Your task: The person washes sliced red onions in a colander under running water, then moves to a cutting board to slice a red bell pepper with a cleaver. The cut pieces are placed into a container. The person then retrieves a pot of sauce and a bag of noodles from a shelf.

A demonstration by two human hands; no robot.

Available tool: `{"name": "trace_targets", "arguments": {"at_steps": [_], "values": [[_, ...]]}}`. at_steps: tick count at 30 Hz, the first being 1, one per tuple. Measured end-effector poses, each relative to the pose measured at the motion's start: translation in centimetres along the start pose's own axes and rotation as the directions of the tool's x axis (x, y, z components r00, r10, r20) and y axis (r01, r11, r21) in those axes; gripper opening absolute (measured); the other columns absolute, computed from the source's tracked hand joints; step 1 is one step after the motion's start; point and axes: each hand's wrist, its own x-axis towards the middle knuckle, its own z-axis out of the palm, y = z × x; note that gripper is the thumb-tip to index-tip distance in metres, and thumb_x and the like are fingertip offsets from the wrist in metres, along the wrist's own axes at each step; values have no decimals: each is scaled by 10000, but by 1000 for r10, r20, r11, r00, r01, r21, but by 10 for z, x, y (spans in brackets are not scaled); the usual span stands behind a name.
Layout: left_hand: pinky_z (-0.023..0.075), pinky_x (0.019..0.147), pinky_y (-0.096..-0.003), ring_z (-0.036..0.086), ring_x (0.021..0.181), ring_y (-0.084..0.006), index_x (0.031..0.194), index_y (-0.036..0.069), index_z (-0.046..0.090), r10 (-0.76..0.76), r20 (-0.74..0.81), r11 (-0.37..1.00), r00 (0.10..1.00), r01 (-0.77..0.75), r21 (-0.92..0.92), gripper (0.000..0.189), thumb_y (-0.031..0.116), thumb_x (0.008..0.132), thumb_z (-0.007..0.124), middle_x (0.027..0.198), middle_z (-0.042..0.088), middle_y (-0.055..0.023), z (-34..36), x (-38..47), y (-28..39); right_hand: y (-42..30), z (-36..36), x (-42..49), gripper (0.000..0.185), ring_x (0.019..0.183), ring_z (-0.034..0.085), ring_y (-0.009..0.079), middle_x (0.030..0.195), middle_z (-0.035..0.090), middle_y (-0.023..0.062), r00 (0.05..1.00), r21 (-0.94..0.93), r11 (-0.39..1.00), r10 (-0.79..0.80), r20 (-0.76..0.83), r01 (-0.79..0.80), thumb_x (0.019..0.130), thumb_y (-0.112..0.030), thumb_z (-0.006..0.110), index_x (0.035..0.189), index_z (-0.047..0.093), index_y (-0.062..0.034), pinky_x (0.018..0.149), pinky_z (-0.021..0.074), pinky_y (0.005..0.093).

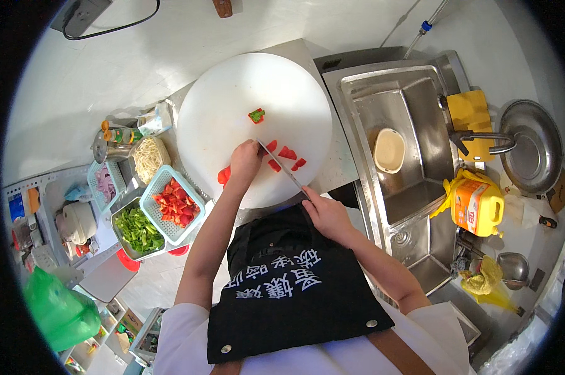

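Note:
My right hand grips the handle of a kitchen knife, whose blade slants away to the left over a round white cutting board. My left hand is bent over the board at the blade's far end. Its fingertips press on a piece of red pepper beside the blade, partly hidden by the hand. Several cut red pieces lie right of the blade. More red pepper shows left of my left wrist. A pepper top with a green stem core rests farther up the board.
Left of the board stand a blue basket of chopped red pepper, a metal tray of cut greens, a container of bean sprouts and a basket of sliced onion. A steel sink on the right holds a beige tub.

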Motion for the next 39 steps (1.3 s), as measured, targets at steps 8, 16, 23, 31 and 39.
{"name": "trace_targets", "arguments": {"at_steps": [8, 16, 23, 31, 39], "values": [[534, 719, -456, 657, 785, -385, 815, 13, 709, -5, -7, 999, 1000, 4, -34, 128, 138, 793, 724, 830, 666, -202, -1, 5, 6, -2, 23, 42, 394, 752, 642, 450, 845, 668, 247, 999, 69, 997, 31, -41, -28, 984, -290, 527, 1330, 531, -102, 696, 506, 529], [533, 801, -418, 643, 894, -331, 932, 26, 701, 40, -165, 998, 985, -32, 52, 189, 144, 785, 717, 946, 651, -151, -7, -7, 27, -2, 6, 0, 427, 812, 661, 425, 889, 671, 246, 994, 253, 967, 32, -105, -4, 987, -261, 529, 1387, 496, -116, 724, 525, 470], [530, 788, -417, 630, 903, -316, 939, 55, 701, 266, -16, 961, 964, -267, -70, 141, 133, 821, 693, 926, 628, -128, 23, -4, 45, -9, -13, -27, 452, 822, 674, 404, 888, 677, 241, 957, 400, 884, 286, -53, -242, 988, -256, 531, 1407, 472, -98, 722, 522, 440], [548, 675, -443, 663, 779, -355, 944, 45, 688, 119, -114, 989, 986, -128, -75, 145, 69, 802, 680, 974, 672, -135, 35, -25, 34, -30, 19, -12, 437, 847, 669, 422, 930, 684, 250, 977, 289, 948, 174, -125, -132, 1000, -268, 511, 1361, 483, -24, 733, 526, 485], [522, 684, -458, 625, 808, -354, 871, 18, 624, 204, -155, 974, 967, -216, -66, 60, 34, 815, 637, 879, 612, -146, 36, -21, 38, -37, 21, -24, 452, 785, 658, 437, 893, 680, 244, 965, 248, 950, 225, -135, -187, 998, -276, 507, 1383, 467, -43, 687, 515, 513]]}}
